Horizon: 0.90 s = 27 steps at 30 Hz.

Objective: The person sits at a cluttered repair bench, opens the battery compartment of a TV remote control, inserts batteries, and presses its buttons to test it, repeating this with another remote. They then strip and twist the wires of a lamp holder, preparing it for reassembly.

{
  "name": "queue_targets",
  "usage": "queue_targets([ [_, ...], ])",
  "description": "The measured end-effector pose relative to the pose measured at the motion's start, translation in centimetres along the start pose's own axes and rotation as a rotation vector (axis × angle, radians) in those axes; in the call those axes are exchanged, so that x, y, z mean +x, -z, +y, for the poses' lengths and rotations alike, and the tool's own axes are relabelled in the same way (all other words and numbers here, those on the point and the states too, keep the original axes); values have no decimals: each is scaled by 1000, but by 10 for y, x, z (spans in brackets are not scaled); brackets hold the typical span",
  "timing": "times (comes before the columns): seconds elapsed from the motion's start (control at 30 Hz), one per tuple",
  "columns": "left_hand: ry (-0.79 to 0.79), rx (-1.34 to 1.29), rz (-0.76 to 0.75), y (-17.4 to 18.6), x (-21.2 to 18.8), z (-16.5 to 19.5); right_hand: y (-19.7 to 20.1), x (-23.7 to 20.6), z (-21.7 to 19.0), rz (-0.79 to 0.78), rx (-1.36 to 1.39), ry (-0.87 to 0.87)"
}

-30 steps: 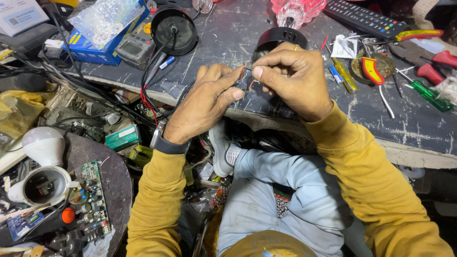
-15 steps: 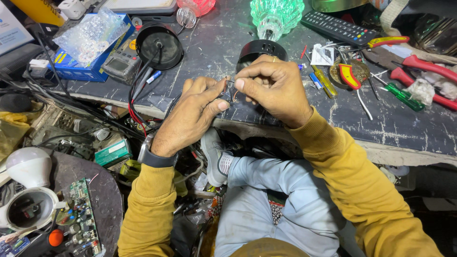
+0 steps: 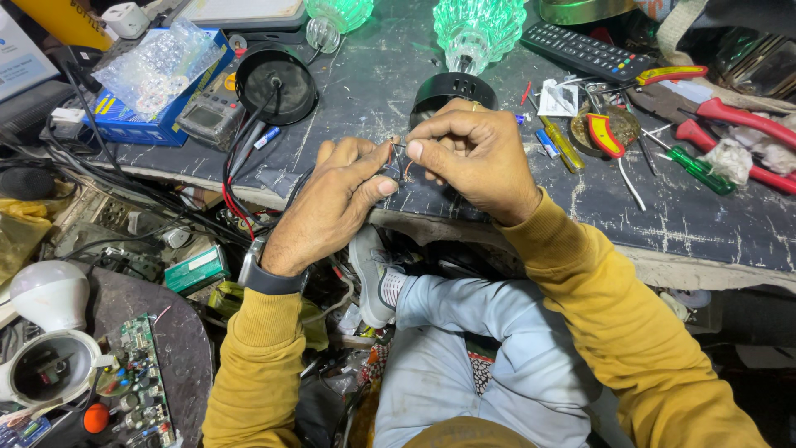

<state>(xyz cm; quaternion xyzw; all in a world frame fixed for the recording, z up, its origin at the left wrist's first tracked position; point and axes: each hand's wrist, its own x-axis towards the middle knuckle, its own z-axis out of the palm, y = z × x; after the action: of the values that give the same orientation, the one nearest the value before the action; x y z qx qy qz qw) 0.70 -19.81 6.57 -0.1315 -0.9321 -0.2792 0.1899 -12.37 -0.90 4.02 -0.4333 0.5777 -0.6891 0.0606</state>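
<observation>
My left hand (image 3: 336, 203) and my right hand (image 3: 473, 158) meet over the front edge of the dark worktable (image 3: 696, 224). Between their pinched fingertips run thin wires (image 3: 400, 158), dark and reddish, and both hands grip them. Just behind my right hand stands a black round lamp base (image 3: 444, 90) carrying a green glass shade (image 3: 477, 29). A watch sits on my left wrist, and both sleeves are mustard yellow.
A black round housing (image 3: 275, 83) with red and black leads, a multimeter (image 3: 207, 116) and a blue box (image 3: 137, 112) lie left. A remote (image 3: 584, 51), screwdrivers (image 3: 701, 170) and red-handled pliers (image 3: 742, 120) lie right. White bulb parts (image 3: 46, 332) and a circuit board (image 3: 137, 373) sit lower left.
The view has dropped, so hands and table sit lower and closer in frame. My hands stay together, fingertips still pinching the wires, now slightly apart with the wires showing.
</observation>
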Motion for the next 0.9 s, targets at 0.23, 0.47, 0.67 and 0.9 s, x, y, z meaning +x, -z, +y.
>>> queue_targets([
  [0.23,1,-5,-5,0,1,0,1,0,1,0,-1,0],
  [0.47,13,-1,-11,1,1,1,1,0,0,-4,3,-4],
  [0.67,6,-4,-6,1,2,2,1,0,-1,-2,-10,-6],
  [0.9,15,5,-14,2,3,3,1,1,-2,-6,-13,-11],
])
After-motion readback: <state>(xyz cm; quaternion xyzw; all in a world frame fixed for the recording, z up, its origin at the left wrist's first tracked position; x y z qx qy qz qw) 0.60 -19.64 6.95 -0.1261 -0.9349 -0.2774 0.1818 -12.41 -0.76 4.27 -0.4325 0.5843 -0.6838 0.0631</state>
